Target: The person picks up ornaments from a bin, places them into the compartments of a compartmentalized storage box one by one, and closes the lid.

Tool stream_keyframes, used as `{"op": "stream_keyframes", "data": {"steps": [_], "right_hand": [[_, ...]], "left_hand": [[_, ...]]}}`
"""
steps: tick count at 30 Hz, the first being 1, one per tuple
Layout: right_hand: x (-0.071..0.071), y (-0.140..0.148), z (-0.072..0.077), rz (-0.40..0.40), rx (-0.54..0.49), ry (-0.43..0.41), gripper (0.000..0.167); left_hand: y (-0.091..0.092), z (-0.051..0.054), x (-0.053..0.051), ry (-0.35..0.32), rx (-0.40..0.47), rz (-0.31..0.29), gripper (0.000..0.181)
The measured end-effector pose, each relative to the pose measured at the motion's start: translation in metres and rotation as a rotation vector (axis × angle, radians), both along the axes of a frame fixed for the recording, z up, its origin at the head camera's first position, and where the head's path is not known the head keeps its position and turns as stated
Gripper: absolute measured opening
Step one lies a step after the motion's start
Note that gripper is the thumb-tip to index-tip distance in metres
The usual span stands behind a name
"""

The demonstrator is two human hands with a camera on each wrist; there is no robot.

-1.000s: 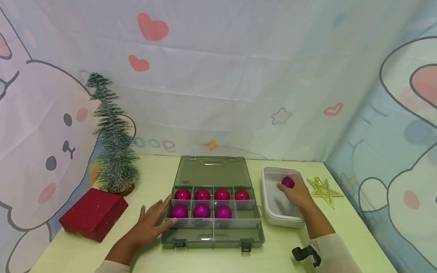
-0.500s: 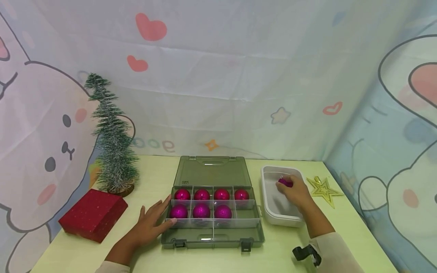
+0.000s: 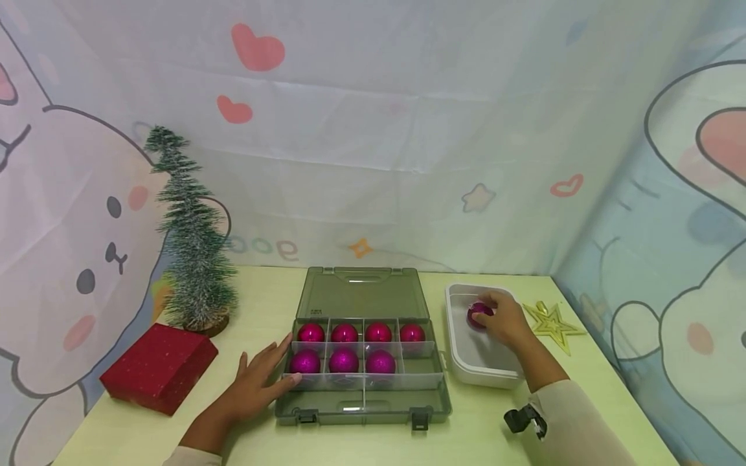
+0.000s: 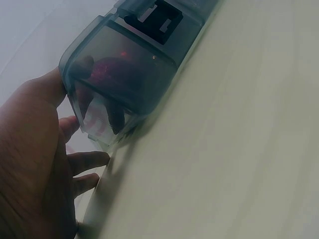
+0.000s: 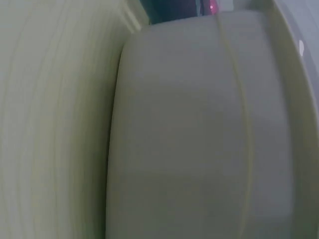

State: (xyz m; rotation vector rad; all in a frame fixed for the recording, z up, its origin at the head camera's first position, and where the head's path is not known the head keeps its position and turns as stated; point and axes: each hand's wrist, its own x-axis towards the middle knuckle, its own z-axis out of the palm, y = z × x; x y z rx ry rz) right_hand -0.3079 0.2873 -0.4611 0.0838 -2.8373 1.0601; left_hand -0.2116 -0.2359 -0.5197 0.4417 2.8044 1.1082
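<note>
My right hand (image 3: 506, 321) pinches a purple Christmas bauble (image 3: 476, 316) above the inside of a white tub (image 3: 474, 366). Its fingertips are partly hidden behind the bauble. A lidded green divided box (image 3: 396, 408) lies opened flat on the table, with shiny magenta baubles (image 3: 344, 332) in the back row and glittery purple baubles (image 3: 344, 360) in the row before it. The rightmost cell of that second row and the front compartments hold nothing. Fingers spread, my left hand (image 3: 256, 382) touches the box's left side; in the left wrist view, the thumb of the left hand (image 4: 35, 134) lies against its edge.
A small frosted tree (image 3: 195, 259) stands at the back left, a red box (image 3: 160, 366) in front of it. Right of the tub lies a gold star (image 3: 552, 323). A printed cloth (image 3: 373, 162) hangs behind the table. The tub's outer wall (image 5: 179, 124) fills the right wrist view.
The purple bauble has shifted slightly left and turned in my right hand's fingers, over the tub. My left hand and the divided box stay put.
</note>
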Motion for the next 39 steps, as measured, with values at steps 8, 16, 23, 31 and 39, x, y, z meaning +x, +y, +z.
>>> {"op": "stream_keyframes", "data": {"steps": [8,16,23,31,39], "right_hand": [[-0.011,0.006,0.0,0.031,0.042,0.02,0.042],[-0.016,0.009,-0.005,0.023,0.093,0.013,0.039],[-0.019,0.007,-0.011,0.103,0.1,0.067,0.038],[-0.017,0.004,-0.009,0.145,0.046,0.074,0.023],[-0.017,0.003,-0.012,0.134,0.037,0.026,0.028]], "left_hand": [[0.0,0.0,-0.001,-0.002,0.008,0.002,0.086],[0.0,0.001,-0.002,0.0,0.002,0.002,0.086],[0.0,-0.001,-0.002,-0.015,0.008,-0.001,0.086],[0.0,-0.002,-0.002,-0.018,0.012,0.005,0.087],[0.0,-0.002,-0.002,-0.025,0.012,0.003,0.087]]}}
